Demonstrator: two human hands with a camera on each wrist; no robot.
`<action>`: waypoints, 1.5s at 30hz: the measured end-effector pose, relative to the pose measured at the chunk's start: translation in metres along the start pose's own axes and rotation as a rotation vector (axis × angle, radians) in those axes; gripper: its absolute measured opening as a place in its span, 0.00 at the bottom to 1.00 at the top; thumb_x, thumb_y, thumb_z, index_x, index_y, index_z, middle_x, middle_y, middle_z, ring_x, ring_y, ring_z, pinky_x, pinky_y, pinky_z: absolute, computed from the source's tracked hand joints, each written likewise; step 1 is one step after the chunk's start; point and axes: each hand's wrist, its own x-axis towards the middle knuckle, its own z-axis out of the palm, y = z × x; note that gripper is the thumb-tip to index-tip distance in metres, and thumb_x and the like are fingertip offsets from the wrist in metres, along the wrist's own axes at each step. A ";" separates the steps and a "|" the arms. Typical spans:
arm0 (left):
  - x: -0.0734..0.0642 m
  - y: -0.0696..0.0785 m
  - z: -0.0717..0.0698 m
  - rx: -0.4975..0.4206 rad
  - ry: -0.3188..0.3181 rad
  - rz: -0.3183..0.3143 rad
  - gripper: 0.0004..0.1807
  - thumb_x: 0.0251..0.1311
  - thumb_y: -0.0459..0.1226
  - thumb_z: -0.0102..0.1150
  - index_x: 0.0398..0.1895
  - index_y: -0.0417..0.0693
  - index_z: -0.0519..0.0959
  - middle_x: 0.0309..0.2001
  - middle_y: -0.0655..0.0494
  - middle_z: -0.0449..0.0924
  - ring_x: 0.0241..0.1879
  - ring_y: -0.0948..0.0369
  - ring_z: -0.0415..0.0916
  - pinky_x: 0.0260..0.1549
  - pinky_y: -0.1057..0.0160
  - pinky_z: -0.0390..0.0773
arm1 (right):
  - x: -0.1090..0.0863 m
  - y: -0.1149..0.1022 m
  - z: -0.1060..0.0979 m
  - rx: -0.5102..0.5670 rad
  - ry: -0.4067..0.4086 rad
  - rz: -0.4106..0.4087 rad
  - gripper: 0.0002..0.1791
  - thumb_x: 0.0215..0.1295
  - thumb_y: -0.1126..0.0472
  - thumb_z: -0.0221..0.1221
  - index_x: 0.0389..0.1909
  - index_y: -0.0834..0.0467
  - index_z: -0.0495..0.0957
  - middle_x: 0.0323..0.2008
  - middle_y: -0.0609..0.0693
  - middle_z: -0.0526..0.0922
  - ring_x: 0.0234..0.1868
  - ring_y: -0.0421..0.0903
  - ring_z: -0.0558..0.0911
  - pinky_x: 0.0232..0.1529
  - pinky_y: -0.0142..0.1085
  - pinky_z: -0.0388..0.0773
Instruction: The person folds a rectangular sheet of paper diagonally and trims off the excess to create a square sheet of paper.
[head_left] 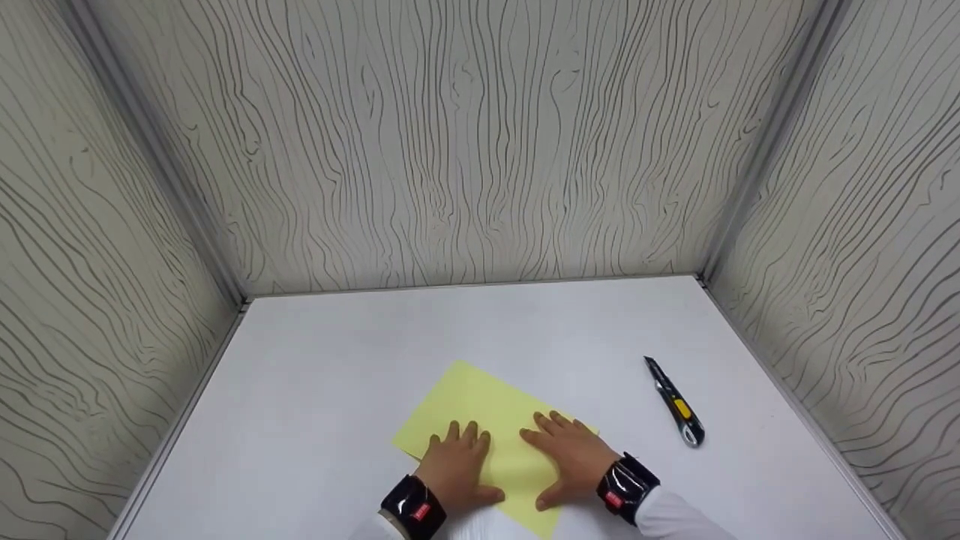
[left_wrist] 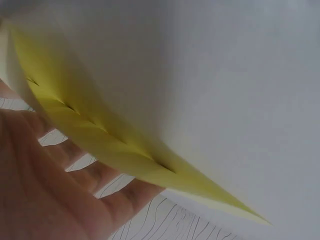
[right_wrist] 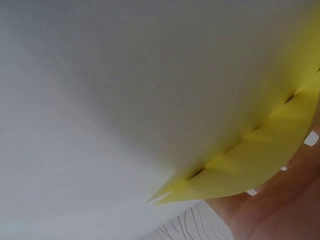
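A yellow sheet of paper [head_left: 469, 397] lies turned at an angle near the front of the white table. Its left corner shows a doubled edge. My left hand [head_left: 457, 465] rests on its lower left part, fingers spread and pointing away from me. On the right side, my right hand [head_left: 574, 457] presses the sheet with spread fingers, the thumb near the front corner. The left wrist view catches the paper's edge [left_wrist: 145, 167] bowing up a little from the table. Two thin tips of the paper [right_wrist: 250, 165] lie apart in the right wrist view.
A utility knife [head_left: 675, 401], black with a yellow slider, lies right of the paper, its tip pointing away. Wood-grain patterned panels [head_left: 465, 150] wall the white table [head_left: 322, 375] at the back and both sides. Each wrist wears a black band [head_left: 628, 486].
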 end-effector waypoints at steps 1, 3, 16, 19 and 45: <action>0.000 0.000 -0.001 -0.010 -0.006 0.000 0.56 0.56 0.76 0.64 0.78 0.49 0.73 0.78 0.42 0.73 0.75 0.36 0.71 0.65 0.32 0.78 | 0.001 0.000 0.000 0.001 0.004 -0.001 0.63 0.41 0.28 0.80 0.79 0.52 0.72 0.79 0.67 0.69 0.78 0.72 0.70 0.73 0.72 0.69; -0.001 -0.002 -0.004 -0.033 -0.015 0.004 0.56 0.56 0.76 0.64 0.78 0.48 0.73 0.78 0.42 0.72 0.75 0.36 0.71 0.66 0.31 0.78 | 0.002 0.000 -0.002 0.005 0.007 -0.003 0.61 0.42 0.29 0.80 0.78 0.52 0.73 0.78 0.67 0.71 0.77 0.72 0.71 0.72 0.71 0.70; 0.001 -0.008 -0.018 0.006 0.079 0.145 0.26 0.46 0.55 0.82 0.45 0.54 0.85 0.39 0.60 0.81 0.35 0.62 0.76 0.32 0.61 0.80 | 0.013 0.001 -0.017 0.007 0.006 -0.039 0.49 0.48 0.31 0.80 0.68 0.54 0.83 0.70 0.66 0.80 0.67 0.72 0.80 0.65 0.64 0.81; -0.001 -0.009 -0.020 0.010 0.105 0.162 0.21 0.48 0.46 0.82 0.44 0.53 0.85 0.37 0.59 0.81 0.32 0.62 0.76 0.28 0.63 0.78 | 0.015 0.000 -0.021 0.027 -0.005 -0.031 0.48 0.50 0.31 0.79 0.68 0.53 0.84 0.69 0.65 0.80 0.66 0.72 0.81 0.64 0.64 0.81; -0.014 -0.022 -0.009 0.024 0.213 0.238 0.06 0.69 0.36 0.68 0.32 0.49 0.84 0.33 0.59 0.84 0.31 0.63 0.79 0.32 0.66 0.82 | 0.003 0.014 -0.036 0.215 -0.071 -0.003 0.45 0.67 0.29 0.68 0.68 0.63 0.79 0.68 0.62 0.83 0.69 0.66 0.80 0.71 0.61 0.75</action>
